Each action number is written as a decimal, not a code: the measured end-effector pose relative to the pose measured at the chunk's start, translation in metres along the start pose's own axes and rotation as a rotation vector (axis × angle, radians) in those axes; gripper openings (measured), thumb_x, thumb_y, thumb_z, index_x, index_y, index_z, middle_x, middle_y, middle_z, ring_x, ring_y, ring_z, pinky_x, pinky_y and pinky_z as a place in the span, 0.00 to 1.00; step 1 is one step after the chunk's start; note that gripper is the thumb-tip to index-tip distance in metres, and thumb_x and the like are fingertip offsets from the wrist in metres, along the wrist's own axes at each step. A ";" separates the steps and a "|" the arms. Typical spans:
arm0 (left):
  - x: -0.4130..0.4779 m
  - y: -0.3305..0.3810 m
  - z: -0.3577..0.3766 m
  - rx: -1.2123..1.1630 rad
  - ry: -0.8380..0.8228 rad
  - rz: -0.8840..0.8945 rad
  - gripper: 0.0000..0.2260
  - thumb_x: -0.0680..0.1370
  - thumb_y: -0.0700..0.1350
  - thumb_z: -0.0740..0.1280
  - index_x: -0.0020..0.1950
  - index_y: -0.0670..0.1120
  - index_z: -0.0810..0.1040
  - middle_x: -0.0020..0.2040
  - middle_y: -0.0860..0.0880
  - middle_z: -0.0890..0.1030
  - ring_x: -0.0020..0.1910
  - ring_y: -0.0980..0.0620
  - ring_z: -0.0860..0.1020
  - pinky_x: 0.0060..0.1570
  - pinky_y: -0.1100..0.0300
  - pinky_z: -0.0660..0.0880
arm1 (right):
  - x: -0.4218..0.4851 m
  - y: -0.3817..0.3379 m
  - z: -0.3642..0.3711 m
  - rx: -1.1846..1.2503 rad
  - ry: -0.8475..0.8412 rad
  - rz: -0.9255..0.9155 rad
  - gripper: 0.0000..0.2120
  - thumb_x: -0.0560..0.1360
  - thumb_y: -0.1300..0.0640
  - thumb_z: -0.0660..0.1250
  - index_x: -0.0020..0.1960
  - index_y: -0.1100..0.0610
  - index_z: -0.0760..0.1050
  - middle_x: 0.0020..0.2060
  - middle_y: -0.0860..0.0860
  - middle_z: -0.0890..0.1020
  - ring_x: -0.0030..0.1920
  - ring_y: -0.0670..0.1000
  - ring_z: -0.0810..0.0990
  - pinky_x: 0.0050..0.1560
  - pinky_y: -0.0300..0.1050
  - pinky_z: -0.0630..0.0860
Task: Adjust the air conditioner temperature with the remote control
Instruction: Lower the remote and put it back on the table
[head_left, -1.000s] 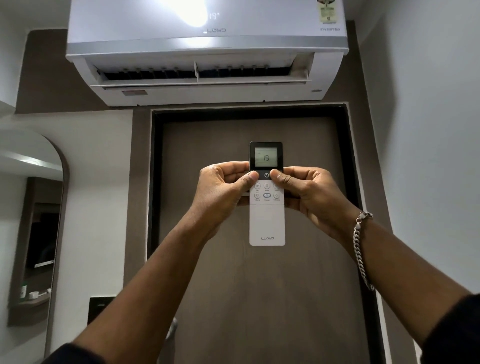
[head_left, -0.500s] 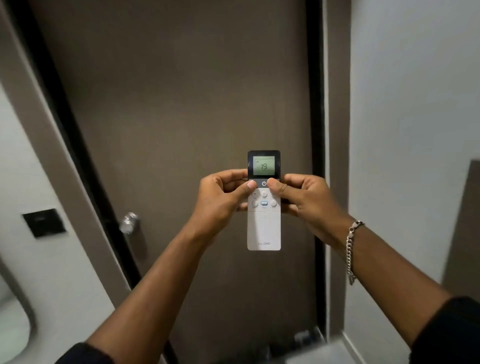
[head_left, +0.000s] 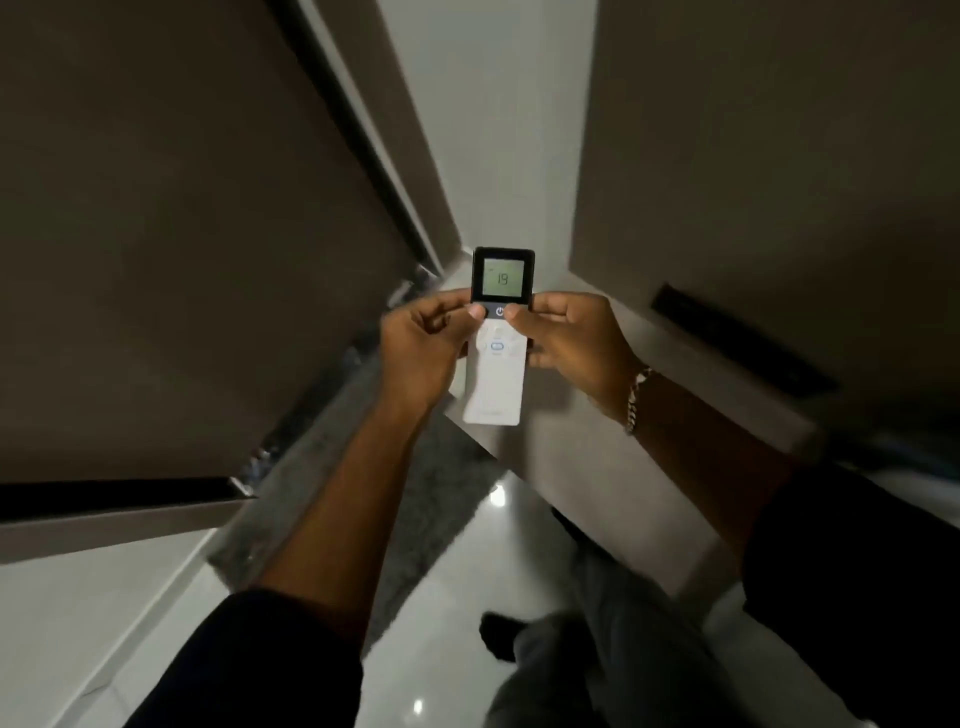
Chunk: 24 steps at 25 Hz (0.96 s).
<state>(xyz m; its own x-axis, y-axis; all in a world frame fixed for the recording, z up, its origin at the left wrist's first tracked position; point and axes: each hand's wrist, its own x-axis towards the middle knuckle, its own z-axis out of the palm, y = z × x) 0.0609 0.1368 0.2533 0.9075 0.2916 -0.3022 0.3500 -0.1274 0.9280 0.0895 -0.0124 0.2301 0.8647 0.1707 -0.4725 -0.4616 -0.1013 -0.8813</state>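
Observation:
A white remote control (head_left: 493, 387) with a black top and a lit screen reading 19 is held upright in front of me. My left hand (head_left: 423, 348) grips its left edge, thumb resting just left of the power button. My right hand (head_left: 569, 343) grips its right edge, thumb tip beside the power button; a chain bracelet sits on that wrist. The air conditioner is out of view.
A dark brown door (head_left: 182, 234) fills the left side. A brown wall panel (head_left: 779, 182) with a dark slot (head_left: 737, 340) stands on the right. Below lie a glossy white floor (head_left: 457, 597), a grey mat (head_left: 415, 493) and my legs (head_left: 597, 649).
The view has swung down from the air conditioner, past the door, to the floor. Both hands keep holding the remote the same way; its screen still reads 19.

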 end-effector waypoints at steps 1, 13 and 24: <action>0.009 -0.031 0.030 0.028 -0.038 -0.036 0.08 0.76 0.35 0.68 0.54 0.38 0.81 0.46 0.44 0.85 0.40 0.53 0.85 0.40 0.58 0.82 | 0.007 0.034 -0.019 -0.003 0.070 0.064 0.14 0.76 0.57 0.69 0.58 0.64 0.80 0.54 0.60 0.85 0.50 0.56 0.86 0.46 0.47 0.85; 0.015 -0.260 0.213 0.640 -0.225 -0.068 0.07 0.77 0.38 0.65 0.49 0.39 0.82 0.50 0.40 0.85 0.47 0.47 0.81 0.47 0.64 0.71 | 0.055 0.301 -0.104 -0.152 0.437 0.517 0.13 0.73 0.56 0.69 0.47 0.67 0.82 0.46 0.64 0.86 0.48 0.64 0.85 0.50 0.61 0.82; 0.017 -0.267 0.209 0.803 -0.408 0.169 0.09 0.74 0.35 0.63 0.48 0.43 0.81 0.48 0.43 0.86 0.47 0.43 0.82 0.40 0.69 0.66 | 0.062 0.310 -0.117 -0.591 0.452 0.558 0.15 0.71 0.49 0.71 0.50 0.60 0.82 0.49 0.56 0.86 0.51 0.55 0.84 0.28 0.32 0.64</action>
<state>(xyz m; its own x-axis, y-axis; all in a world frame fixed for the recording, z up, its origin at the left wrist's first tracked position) 0.0315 -0.0223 -0.0453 0.9194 -0.1293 -0.3715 0.1224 -0.8035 0.5826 0.0235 -0.1477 -0.0718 0.6004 -0.4387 -0.6686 -0.7653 -0.5577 -0.3214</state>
